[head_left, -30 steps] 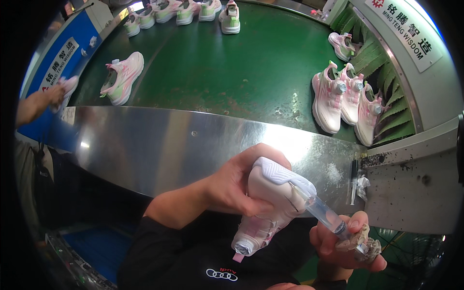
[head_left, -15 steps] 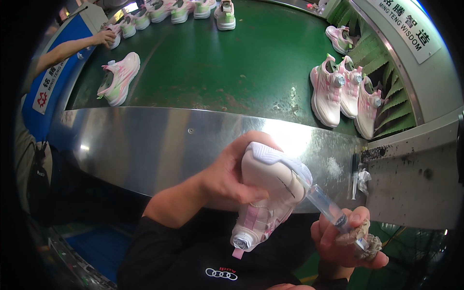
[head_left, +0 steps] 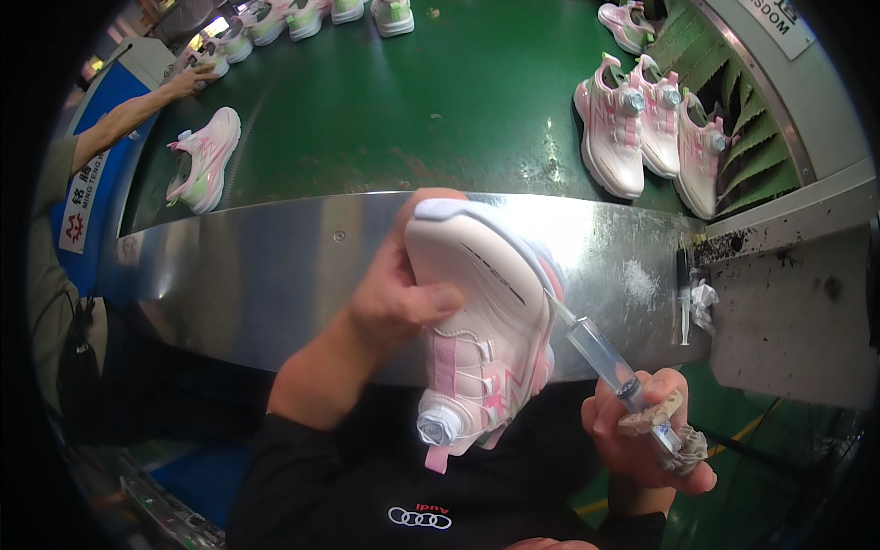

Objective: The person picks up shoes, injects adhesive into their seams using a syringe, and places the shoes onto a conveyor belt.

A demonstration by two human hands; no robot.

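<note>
Pink-and-white child's sneaker with a round dial closure [head_left: 481,339], held up close to the chest in front of the curved sheet-metal edge [head_left: 275,266] of the conveyor, sole turned up and toward the right, dial and pink tongue tab pointing down. Gripped by the left hand [head_left: 403,293], thumb pressed across the side of the upper, fingers wrapped round the far side of the heel end. Touched at its right edge, where upper meets sole, by the needle tip of a clear plastic syringe [head_left: 600,353]. Syringe pinched in the right hand [head_left: 642,440], fingers closed round its lower barrel together with a crumpled, glue-stained rag [head_left: 665,431]. Beyond the metal edge, a green conveyor belt [head_left: 440,101] carrying three matching pink sneakers [head_left: 646,124] side by side at the right and a single pink sneaker [head_left: 206,156] at the left. Farther off, a row of green-and-white sneakers [head_left: 312,14] along the top. At the upper left, another person's hand [head_left: 192,81] reaching over the belt's edge.
</note>
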